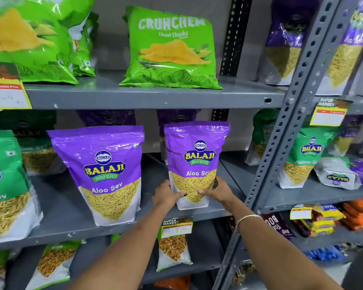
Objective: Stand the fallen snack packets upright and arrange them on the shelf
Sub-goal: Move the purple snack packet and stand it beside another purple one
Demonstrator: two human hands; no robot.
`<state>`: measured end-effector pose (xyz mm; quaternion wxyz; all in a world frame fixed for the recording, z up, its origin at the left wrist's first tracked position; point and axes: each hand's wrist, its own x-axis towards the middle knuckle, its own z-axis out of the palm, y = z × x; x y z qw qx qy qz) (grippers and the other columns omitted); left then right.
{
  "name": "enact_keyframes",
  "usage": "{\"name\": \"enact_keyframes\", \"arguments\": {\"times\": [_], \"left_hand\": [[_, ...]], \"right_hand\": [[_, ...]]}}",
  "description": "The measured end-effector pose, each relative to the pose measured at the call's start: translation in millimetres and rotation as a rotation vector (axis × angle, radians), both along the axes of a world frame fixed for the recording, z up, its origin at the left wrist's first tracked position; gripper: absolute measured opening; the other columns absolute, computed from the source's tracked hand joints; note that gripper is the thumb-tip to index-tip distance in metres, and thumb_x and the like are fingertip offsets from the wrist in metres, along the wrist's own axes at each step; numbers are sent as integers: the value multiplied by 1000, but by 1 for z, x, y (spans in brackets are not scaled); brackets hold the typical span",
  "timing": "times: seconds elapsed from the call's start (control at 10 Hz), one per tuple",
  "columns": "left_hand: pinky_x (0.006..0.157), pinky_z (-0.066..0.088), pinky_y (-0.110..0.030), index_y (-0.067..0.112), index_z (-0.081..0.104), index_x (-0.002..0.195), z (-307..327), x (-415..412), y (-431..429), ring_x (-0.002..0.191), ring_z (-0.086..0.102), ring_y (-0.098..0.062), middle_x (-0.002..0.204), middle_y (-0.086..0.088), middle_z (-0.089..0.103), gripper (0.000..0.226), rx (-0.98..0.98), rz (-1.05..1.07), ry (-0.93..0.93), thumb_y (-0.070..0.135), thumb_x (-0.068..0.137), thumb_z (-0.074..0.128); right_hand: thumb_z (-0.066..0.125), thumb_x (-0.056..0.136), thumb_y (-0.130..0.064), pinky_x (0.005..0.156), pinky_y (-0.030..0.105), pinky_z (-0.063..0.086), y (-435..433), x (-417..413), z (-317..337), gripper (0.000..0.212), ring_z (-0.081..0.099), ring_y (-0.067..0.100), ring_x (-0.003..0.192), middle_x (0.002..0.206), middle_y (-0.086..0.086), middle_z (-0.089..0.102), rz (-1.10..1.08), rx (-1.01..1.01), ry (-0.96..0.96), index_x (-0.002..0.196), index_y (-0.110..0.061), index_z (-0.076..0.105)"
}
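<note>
The purple Aloo Sev packet stands upright near the front edge of the middle shelf, its long axis vertical, clasped low down on both sides: the left hand grips its lower left edge and the right hand its lower right, thumbs across the front. Both hands are equally near. A matching second purple packet stands to the left with bare shelf between them, so there is room to slide leftward or push back; the upright post bounds the right.
</note>
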<state>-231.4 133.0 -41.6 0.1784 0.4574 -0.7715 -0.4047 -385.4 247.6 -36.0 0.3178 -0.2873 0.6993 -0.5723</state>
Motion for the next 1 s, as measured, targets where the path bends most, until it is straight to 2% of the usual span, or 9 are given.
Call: {"name": "enact_keyframes", "arguments": {"times": [0.1, 0.2, 0.3, 0.4, 0.5, 0.7, 0.9, 1.0], "left_hand": [[96, 47, -48, 10, 57, 111, 5, 5, 9, 115, 57, -31, 121, -9, 64, 59, -38, -4, -59, 44, 67, 75], [96, 46, -48, 11, 57, 112, 5, 6, 12, 118, 55, -30, 122, -8, 64, 58, -53, 5, -72, 44, 68, 74], [97, 45, -48, 12, 57, 113, 5, 6, 12, 119, 54, -30, 123, -7, 64, 58, -53, 8, -72, 45, 68, 74], [97, 45, -48, 12, 57, 112, 5, 7, 13, 119, 54, -30, 123, -7, 64, 58, -49, 15, -73, 46, 68, 74], [98, 44, -49, 13, 56, 113, 6, 8, 15, 120, 53, -30, 124, -7, 64, 59, -45, 19, -83, 46, 68, 73], [99, 42, -48, 13, 56, 114, 8, 9, 19, 122, 51, -30, 125, -7, 62, 58, -69, 27, -110, 46, 69, 73], [100, 42, -49, 13, 53, 118, 12, 11, 20, 125, 48, -30, 130, -7, 58, 62, -63, -4, -144, 47, 70, 72], [101, 43, -47, 10, 43, 128, 23, 19, 29, 131, 40, -31, 138, -9, 45, 73, -210, 15, -141, 46, 71, 71]], "right_hand": [[79, 64, 3, 92, 35, 48, 9, 7, 4, 54, 59, 25, 105, 111, 11, 63, -13, 20, 16, 110, -3, 51], [82, 62, -2, 94, 36, 50, 10, 8, 3, 64, 60, 28, 110, 118, 15, 65, 14, 32, 36, 118, 1, 53], [81, 64, 0, 83, 27, 52, 11, 9, 5, 62, 60, 24, 105, 113, 10, 65, 3, 30, 44, 118, 1, 52], [81, 63, -2, 84, 29, 54, 13, 11, 6, 61, 61, 24, 104, 112, 9, 65, 2, 30, 47, 117, 1, 54], [84, 60, -6, 93, 36, 50, 14, 12, 7, 65, 61, 27, 110, 118, 13, 66, 4, 44, 55, 119, -1, 55], [85, 58, -9, 99, 41, 49, 17, 16, 11, 72, 60, 28, 113, 121, 13, 65, -7, 67, 52, 121, -3, 52], [84, 61, -7, 100, 42, 49, 21, 20, 16, 64, 60, 26, 109, 117, 12, 64, -10, 111, 57, 116, -5, 53], [90, 53, -22, 106, 48, 43, 18, 27, 25, 86, 45, 32, 128, 132, 12, 50, -63, 94, 158, 126, -21, 44]]}}
